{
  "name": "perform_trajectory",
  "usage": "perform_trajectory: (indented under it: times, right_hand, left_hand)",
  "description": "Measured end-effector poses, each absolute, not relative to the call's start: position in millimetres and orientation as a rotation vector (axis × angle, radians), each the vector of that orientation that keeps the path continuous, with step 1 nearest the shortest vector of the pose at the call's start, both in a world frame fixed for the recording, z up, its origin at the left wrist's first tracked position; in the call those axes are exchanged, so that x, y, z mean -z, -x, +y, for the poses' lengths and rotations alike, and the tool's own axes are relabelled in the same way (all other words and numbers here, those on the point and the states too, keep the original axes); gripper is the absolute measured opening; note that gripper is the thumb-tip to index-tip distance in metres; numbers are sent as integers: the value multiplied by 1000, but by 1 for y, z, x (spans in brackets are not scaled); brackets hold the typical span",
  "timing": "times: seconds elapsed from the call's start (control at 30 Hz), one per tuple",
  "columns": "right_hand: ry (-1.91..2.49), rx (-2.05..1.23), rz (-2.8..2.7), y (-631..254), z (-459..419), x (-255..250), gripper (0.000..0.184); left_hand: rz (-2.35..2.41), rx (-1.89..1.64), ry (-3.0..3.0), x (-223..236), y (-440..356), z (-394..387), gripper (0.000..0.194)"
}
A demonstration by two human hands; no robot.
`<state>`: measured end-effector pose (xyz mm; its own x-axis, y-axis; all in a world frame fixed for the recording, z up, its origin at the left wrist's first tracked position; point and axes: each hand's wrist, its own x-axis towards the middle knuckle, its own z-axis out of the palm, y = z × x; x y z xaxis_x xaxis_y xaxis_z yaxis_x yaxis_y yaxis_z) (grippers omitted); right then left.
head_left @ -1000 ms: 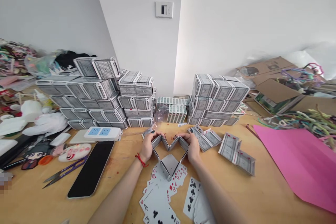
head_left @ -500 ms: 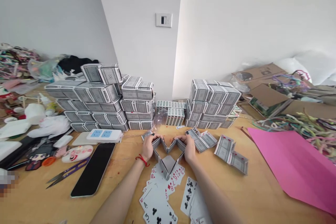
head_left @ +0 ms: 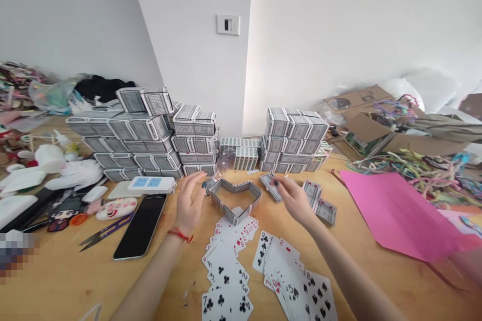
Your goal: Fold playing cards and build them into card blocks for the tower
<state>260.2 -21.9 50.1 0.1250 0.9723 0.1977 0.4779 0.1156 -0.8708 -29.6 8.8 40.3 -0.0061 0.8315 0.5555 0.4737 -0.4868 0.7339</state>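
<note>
A heart-shaped ring of folded playing cards [head_left: 250,206] stands on the table, its patterned backs facing outward. My left hand [head_left: 189,205], with a red string bracelet on the wrist, is just left of the ring, fingers stretched out and holding nothing. On the other side, my right hand [head_left: 296,201] hovers apart from the ring with its fingers extended. It partly covers a folded card piece [head_left: 269,185]. Another folded card piece [head_left: 326,211] lies right of that hand. Loose cards are fanned in two groups nearer me, the left cards [head_left: 226,271] and the right cards [head_left: 288,273].
Stacked card blocks stand at the back, a left stack [head_left: 139,133], a middle stack [head_left: 196,143] and a right stack [head_left: 297,133]. A phone [head_left: 140,228], scissors [head_left: 103,233] and power strip [head_left: 151,184] lie left. Pink paper [head_left: 395,215] and yarn [head_left: 410,175] lie right.
Both hands have let go of the card heart and moved apart, left hand leftward, right hand rightward over a folded piece. The heart's shape looks wider. The camera view has shifted.
</note>
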Motion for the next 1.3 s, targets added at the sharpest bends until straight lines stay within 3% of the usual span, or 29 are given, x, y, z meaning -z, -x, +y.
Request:
perform_trajectory:
  times: [0.13, 0.23, 0.27, 0.4, 0.5, 0.67, 0.8, 0.97, 1.17, 1.3]
  right_hand:
    - [1713, -659, -1750, -301, -116, -36, 41]
    - [1639, -371, -1947, -309, -176, 14, 77]
    - [1546, -218, -2004, -308, -189, 33, 86]
    - [1563, 214, -2148, -287, -199, 86, 77]
    - [1457, 293, -2297, -268, -177, 85, 70]
    - [1399, -29, -2405, -238, -134, 41, 78]
    - [1444, -308, -2358, -219, -109, 16, 62]
    - [1465, -341, -2216, -199, -84, 9, 52]
    - [1460, -356, -2138, -205, -81, 3, 73]
    - [1519, -266, -2163, -227, -101, 19, 92]
  left_hand:
    - [1176, -932, -2459, -41, 49, -66, 32]
    - [1038, -625, -2762, -6, 54, -113, 64]
    - [959, -675, -2890, 7, 53, -124, 60]
    - [950, -570, -3102, 36, 44, -136, 56]
    - [1005, -399, -2970, 25, 35, -123, 67]
    - [1076, -324, -2774, 5, 22, -93, 79]
    - [1141, -349, -2678, 7, 22, -70, 70]
    - [1194, -468, -2610, 9, 28, -43, 55]
    - [1300, -685, -2622, 14, 34, -41, 45]
    - [1345, -651, -2643, 19, 41, -46, 62]
